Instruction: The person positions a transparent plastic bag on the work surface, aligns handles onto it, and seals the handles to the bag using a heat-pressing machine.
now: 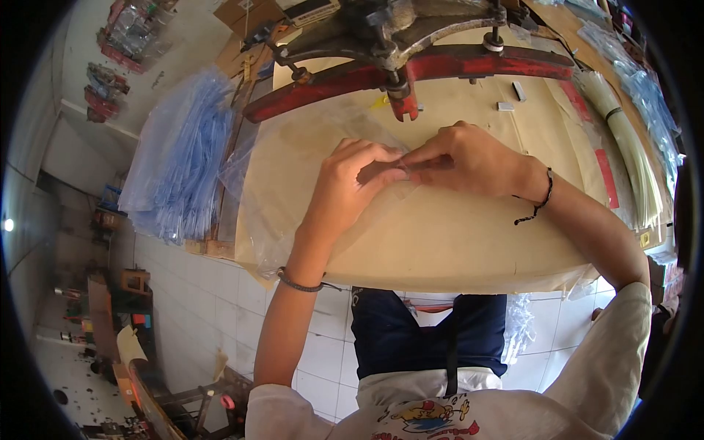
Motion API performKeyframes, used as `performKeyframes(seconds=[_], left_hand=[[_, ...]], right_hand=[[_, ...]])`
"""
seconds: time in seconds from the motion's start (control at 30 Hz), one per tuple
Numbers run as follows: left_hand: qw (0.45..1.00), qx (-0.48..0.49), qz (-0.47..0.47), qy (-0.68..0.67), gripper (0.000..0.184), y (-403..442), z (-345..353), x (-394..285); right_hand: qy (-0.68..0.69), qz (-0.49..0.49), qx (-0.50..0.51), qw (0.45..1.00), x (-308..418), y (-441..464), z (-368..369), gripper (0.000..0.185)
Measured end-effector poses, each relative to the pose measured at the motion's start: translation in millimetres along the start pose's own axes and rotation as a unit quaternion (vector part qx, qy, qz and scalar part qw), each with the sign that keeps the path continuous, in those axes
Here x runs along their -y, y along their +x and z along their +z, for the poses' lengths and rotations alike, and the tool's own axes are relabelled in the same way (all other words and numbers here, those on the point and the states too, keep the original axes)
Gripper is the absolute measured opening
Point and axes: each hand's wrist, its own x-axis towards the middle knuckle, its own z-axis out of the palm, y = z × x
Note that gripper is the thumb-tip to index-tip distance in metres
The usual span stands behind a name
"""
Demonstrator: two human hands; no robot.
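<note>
My left hand [356, 172] and my right hand [462, 158] meet over the tan-covered table [440, 242], fingers pinched together at the middle. What they pinch is too small or too hidden to name. A thin clear plastic sheet [275, 209] lies on the table beneath and beside my left hand. Just beyond my hands hangs the red tip [405, 110] of a metal press.
The press's red curved bar [315, 84] spans the table's far side. Two small blocks [506, 107] lie at the back right. A stack of bluish plastic sheets [180, 158] sits left; a bundle of pale strips [631, 147] lies right.
</note>
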Motion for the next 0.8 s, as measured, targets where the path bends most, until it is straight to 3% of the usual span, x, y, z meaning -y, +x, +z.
performKeyframes(seconds=[0.1,0.2,0.4,0.6,0.8], left_hand=[[1.0,-0.001,0.016,0.015,0.023,1,1,1],[1.0,-0.009,0.006,0.005,0.024,0,4,0],[1.0,0.002,-0.015,0.008,0.022,2,2,-5],[0.996,0.065,0.025,0.063,0.025,0,1,-3],[0.986,0.125,-0.032,0.105,0.03,-1,0,-2]], right_hand=[[-0.024,0.003,0.007,1.0,5,-1,-3,0.031],[-0.044,0.087,0.018,0.995,22,-1,-5,0.027],[-0.037,0.038,-0.035,0.998,2,-1,9,0.022],[-0.042,0.061,-0.002,0.997,8,-1,3,0.021],[-0.034,0.072,0.019,0.997,15,-1,-1,0.023]])
